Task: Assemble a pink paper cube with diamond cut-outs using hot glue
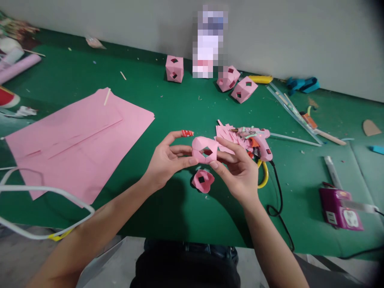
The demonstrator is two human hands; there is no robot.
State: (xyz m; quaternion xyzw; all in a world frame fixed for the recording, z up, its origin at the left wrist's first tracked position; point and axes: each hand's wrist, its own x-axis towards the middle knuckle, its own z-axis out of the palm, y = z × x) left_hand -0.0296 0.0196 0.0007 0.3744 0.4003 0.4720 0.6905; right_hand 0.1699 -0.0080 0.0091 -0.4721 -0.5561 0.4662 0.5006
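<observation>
Between my two hands is a pink paper piece (196,145), curved, with a diamond-shaped hole in its front. My left hand (168,158) pinches its left side with thumb and fingers; the index finger, wrapped in a red patterned bandage (187,133), sticks up apart from it. My right hand (238,166) grips the right side between thumb and fingers. Just below, on the green table, rests a second pink paper piece (207,185), cup-like with a hole in its middle. A pink glue gun (262,144) lies right of my hands, beside pink paper strips (225,134).
Large pink paper sheets (75,160) cover the left of the table (168,216). At the back stand a pink paper cube (174,69) and two similar shapes (244,89). A white cable or frame (60,190) crosses the lower left. A purple box (339,208) sits right.
</observation>
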